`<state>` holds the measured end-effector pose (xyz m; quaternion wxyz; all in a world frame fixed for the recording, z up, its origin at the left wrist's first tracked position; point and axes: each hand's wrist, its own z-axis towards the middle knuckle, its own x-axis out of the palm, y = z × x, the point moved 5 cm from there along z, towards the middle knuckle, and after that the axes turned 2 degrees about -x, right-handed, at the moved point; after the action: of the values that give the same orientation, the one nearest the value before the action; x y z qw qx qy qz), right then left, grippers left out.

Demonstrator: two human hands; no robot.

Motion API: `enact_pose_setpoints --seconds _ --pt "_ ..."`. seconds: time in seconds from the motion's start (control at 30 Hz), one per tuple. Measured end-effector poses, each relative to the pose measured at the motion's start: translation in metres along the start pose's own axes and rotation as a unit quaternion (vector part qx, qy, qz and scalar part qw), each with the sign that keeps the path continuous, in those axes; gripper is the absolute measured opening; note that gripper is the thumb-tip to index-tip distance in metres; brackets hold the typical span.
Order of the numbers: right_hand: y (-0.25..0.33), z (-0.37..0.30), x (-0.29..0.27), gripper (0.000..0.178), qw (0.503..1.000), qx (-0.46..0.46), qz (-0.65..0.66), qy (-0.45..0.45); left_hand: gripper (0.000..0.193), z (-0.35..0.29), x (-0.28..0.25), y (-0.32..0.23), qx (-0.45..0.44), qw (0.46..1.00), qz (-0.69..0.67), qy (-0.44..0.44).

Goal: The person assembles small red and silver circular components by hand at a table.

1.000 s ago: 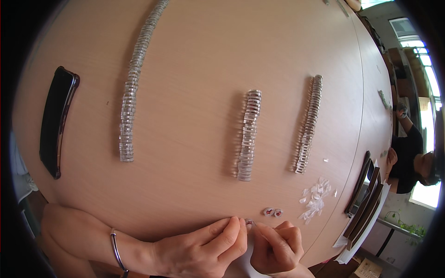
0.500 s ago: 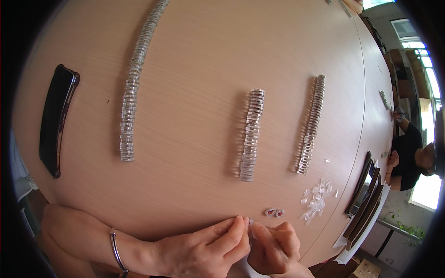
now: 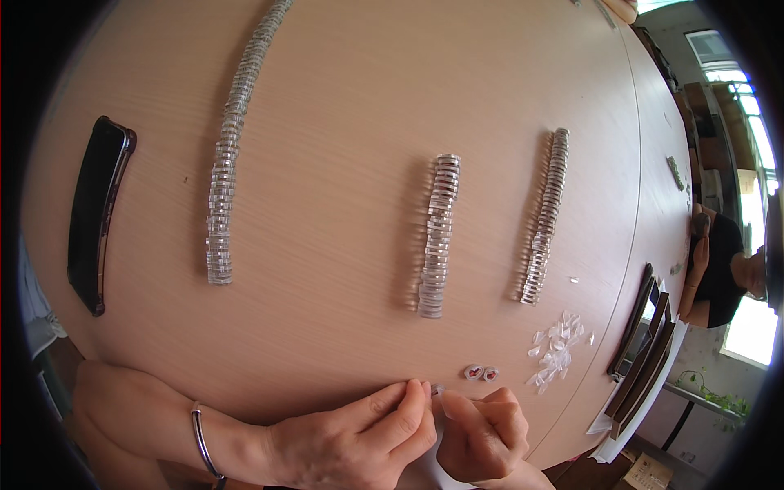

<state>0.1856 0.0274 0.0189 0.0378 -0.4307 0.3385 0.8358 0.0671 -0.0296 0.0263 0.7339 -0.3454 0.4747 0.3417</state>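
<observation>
At the near edge of the table point(image 3: 327, 335), my left hand point(image 3: 367, 429) and my right hand point(image 3: 486, 437) meet fingertip to fingertip. The left thumb and fingers are pinched together. My right hand has its fingers curled in, with the thumb laid over them. A tiny greyish piece point(image 3: 435, 389) shows between the two sets of fingertips; its kind is too small to tell, and the fingers cover most of it. Just beyond the right hand lie two small round clear pieces with red centres, a left one point(image 3: 474, 372) and a right one point(image 3: 490, 374).
Rows of clear round pieces stand on edge: a long one point(image 3: 224, 171), a short one point(image 3: 438, 237) and another point(image 3: 545, 216). Clear film scraps point(image 3: 558, 347) lie to the right, a phone point(image 3: 100, 216) far left. Dark frames point(image 3: 641, 359) and another person point(image 3: 723, 261) are at the right.
My hands stay almost in place, with the tiny piece showing slightly more between the fingertips. The other person's hands have moved closer together. The whole view has shifted slightly.
</observation>
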Motion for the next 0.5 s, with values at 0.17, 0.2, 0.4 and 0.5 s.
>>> enact_pose_setpoints --seconds 0.17,0.2,0.4,0.5 --pt "-0.009 -0.001 -0.010 0.036 0.991 0.079 0.097 -0.036 0.016 0.000 -0.001 -0.002 -0.018 0.999 0.013 -0.034" --pt "-0.016 -0.005 -0.014 0.035 0.980 0.137 0.125 -0.068 0.016 0.001 0.001 0.000 -0.014 0.999 0.018 -0.038" --pt "-0.024 -0.010 -0.019 0.035 0.974 0.105 0.147 -0.134 0.026 0.009 0.016 0.004 0.005 0.997 -0.017 -0.075" --pt "-0.024 -0.013 -0.022 0.035 0.971 0.105 0.139 -0.165 0.018 0.028 0.021 0.004 0.004 0.996 -0.027 -0.085"
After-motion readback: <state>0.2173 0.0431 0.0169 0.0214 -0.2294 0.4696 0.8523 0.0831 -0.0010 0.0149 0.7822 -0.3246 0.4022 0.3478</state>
